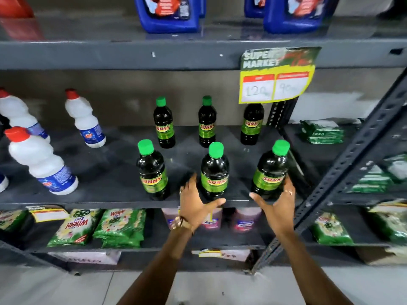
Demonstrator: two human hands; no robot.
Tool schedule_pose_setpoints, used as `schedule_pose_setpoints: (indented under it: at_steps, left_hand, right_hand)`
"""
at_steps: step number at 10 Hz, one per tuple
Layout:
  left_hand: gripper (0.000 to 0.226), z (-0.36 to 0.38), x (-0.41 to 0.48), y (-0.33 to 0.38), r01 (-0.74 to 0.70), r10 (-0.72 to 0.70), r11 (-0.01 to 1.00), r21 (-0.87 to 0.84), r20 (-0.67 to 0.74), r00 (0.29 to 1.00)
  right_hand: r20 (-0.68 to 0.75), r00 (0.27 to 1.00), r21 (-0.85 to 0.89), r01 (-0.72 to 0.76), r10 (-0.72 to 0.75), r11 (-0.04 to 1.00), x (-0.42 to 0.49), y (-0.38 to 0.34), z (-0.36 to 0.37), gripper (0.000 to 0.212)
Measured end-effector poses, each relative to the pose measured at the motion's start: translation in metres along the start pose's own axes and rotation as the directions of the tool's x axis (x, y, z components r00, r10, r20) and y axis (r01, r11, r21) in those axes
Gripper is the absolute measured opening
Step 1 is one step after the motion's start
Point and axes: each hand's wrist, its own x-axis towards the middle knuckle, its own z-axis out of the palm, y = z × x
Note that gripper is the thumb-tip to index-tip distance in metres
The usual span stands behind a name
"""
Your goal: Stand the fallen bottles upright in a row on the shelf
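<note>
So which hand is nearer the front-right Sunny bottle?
Right. The right hand cups the front-right Sunny bottle at its base; the left hand is open by the front-middle bottle.

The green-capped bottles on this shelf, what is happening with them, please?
A person is tidying dark bottles with green caps on a grey shop shelf. Six of them stand upright, three at the back and three at the front. The left hand is open beside the front middle bottle, without gripping it. The right hand is open by the front right bottle, fingertips at its label. No green-capped bottle lies fallen now. White bottles with red caps stand further left.
</note>
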Motion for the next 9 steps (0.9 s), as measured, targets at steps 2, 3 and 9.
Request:
schedule_pose_setpoints:
  at_steps: [2, 3, 9]
  left_hand:
    - [0.068, 0.004, 0.014, -0.011, -0.016, 0.014, 1.0, -0.015, -0.104, 0.994]
    - [0.067, 0.006, 0.013, -0.015, -0.024, 0.022, 1.0, -0.008, -0.134, 0.991]
    - [0.091, 0.005, 0.008, -0.016, -0.127, 0.126, 0.992, -0.005, -0.087, 0.988]
  right_hand:
    - [0.169, 0.985, -0.009, 0.035, -0.033, 0.999, 0.021, 0.023, -0.002, 0.071]
    - [0.173, 0.981, -0.031, 0.093, -0.087, 0.995, 0.018, 0.028, -0.002, 0.077]
    - [0.198, 0.978, 0.059, 0.053, -0.063, 0.997, 0.006, 0.009, -0.014, 0.109]
